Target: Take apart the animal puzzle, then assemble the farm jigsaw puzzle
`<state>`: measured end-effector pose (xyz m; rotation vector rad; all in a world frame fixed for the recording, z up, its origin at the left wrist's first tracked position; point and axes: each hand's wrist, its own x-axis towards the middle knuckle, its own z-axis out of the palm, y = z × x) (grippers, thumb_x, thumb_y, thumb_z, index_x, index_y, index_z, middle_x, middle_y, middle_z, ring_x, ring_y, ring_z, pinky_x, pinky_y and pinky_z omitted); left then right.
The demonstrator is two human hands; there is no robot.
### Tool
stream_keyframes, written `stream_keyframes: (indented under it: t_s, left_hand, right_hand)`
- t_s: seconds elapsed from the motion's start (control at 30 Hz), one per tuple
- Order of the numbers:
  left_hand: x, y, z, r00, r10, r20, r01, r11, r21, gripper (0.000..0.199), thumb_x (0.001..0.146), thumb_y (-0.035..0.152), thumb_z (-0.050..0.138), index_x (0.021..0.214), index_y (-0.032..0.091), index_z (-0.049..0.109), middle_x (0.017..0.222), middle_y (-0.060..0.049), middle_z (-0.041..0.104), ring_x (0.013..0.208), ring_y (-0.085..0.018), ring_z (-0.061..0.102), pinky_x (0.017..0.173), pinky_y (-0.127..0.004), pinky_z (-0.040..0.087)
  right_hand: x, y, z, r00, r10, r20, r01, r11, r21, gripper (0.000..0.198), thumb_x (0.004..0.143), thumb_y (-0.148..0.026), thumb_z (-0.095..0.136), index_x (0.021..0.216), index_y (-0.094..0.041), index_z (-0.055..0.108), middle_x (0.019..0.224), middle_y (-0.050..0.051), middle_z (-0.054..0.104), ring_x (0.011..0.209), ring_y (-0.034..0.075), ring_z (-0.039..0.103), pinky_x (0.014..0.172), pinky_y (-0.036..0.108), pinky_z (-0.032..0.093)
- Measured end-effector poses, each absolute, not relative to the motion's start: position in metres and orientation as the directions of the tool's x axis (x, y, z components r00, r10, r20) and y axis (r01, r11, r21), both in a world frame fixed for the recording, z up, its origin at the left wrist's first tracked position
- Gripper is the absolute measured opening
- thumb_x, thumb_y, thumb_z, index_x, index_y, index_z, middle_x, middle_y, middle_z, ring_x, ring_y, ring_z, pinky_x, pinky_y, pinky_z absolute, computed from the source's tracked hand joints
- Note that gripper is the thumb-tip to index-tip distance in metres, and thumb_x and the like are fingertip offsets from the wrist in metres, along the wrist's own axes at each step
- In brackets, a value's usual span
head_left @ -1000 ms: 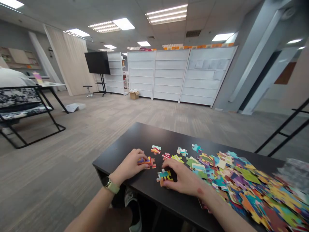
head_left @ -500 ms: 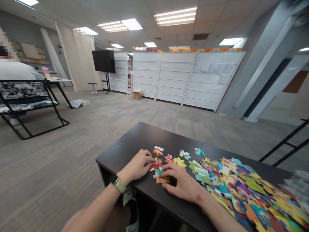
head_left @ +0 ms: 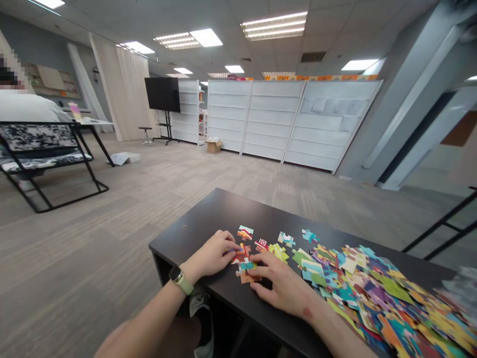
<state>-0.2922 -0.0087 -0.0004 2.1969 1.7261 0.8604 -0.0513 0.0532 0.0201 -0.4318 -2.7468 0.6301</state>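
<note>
On the black table top, my left hand [head_left: 218, 252] pinches the left edge of a red and orange puzzle piece [head_left: 243, 252] between thumb and fingers. Just below it lies a teal and orange puzzle piece [head_left: 245, 274], close against the red one; whether the two interlock I cannot tell. My right hand [head_left: 278, 278] grips the right side of this lower piece, its fingers curled and the thumb near the bottom edge. Around the hands lie a striped piece [head_left: 245, 232], a red piece with a white square [head_left: 262, 244] and a yellow-green piece [head_left: 278, 251], partly behind my right fingers.
A large heap of puzzle pieces [head_left: 372, 293] covers the table's right side, with clear plastic [head_left: 462, 288] at its edge. Two pieces lie apart farther back, one of them teal [head_left: 309, 235]. The black table [head_left: 201, 223] ends left of my hands. A person sits far left.
Both hands stay almost in place on the two puzzle pieces. The right fingers shift very slightly on the lower piece; the whole view moves a little.
</note>
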Motion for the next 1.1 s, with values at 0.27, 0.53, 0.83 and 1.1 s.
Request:
stream_keyframes:
  t_s: [0.27, 0.53, 0.83, 1.1]
  left_hand:
    - [-0.285, -0.009, -0.002, 0.09, 0.939, 0.331, 0.787, -0.271, 0.554, 0.016, 0.093, 0.026, 0.064, 0.102, 0.027, 0.078, 0.103, -0.004, 0.066, 0.101, -0.022, 0.057, 0.094, -0.035, 0.047]
    - [-0.308, -0.004, 0.0, -0.117, 0.908, 0.402, 0.677, -0.223, 0.701, 0.023, 0.093, 0.018, 0.051, 0.101, 0.022, 0.072, 0.106, -0.005, 0.069, 0.101, -0.021, 0.063, 0.094, -0.035, 0.049]
    - [-0.311, -0.009, -0.007, 0.05, 0.933, 0.356, 0.815, -0.244, 0.525, 0.021, 0.09, 0.036, 0.069, 0.108, 0.028, 0.075, 0.121, -0.006, 0.063, 0.113, -0.025, 0.055, 0.102, -0.041, 0.043]
    - [-0.304, -0.001, -0.011, 0.081, 0.943, 0.321, 0.844, -0.236, 0.481, 0.017, 0.093, 0.028, 0.065, 0.102, 0.032, 0.079, 0.118, -0.003, 0.064, 0.111, -0.024, 0.055, 0.1, -0.04, 0.043]
  right_hand:
    - [-0.05, 0.06, 0.017, -0.874, 0.44, 0.208, 0.253, 0.776, -0.578, 0.024, 0.077, -0.021, 0.077, 0.099, -0.021, 0.068, 0.118, 0.007, 0.065, 0.111, 0.022, 0.061, 0.099, 0.036, 0.048]
    - [-0.047, 0.067, 0.017, -0.848, 0.491, 0.198, 0.327, 0.78, -0.534, 0.027, 0.079, -0.032, 0.079, 0.1, -0.022, 0.065, 0.11, 0.006, 0.066, 0.108, 0.025, 0.061, 0.096, 0.038, 0.048]
    - [-0.052, 0.064, 0.016, -0.866, 0.452, 0.213, 0.295, 0.807, -0.512, 0.036, 0.082, -0.03, 0.076, 0.117, -0.024, 0.069, 0.124, 0.009, 0.063, 0.116, 0.026, 0.06, 0.103, 0.04, 0.047]
    - [-0.054, 0.062, 0.013, -0.908, 0.32, 0.272, 0.234, 0.924, -0.304, 0.017, 0.096, -0.028, 0.061, 0.109, -0.023, 0.07, 0.108, 0.008, 0.069, 0.102, 0.023, 0.063, 0.09, 0.035, 0.052]
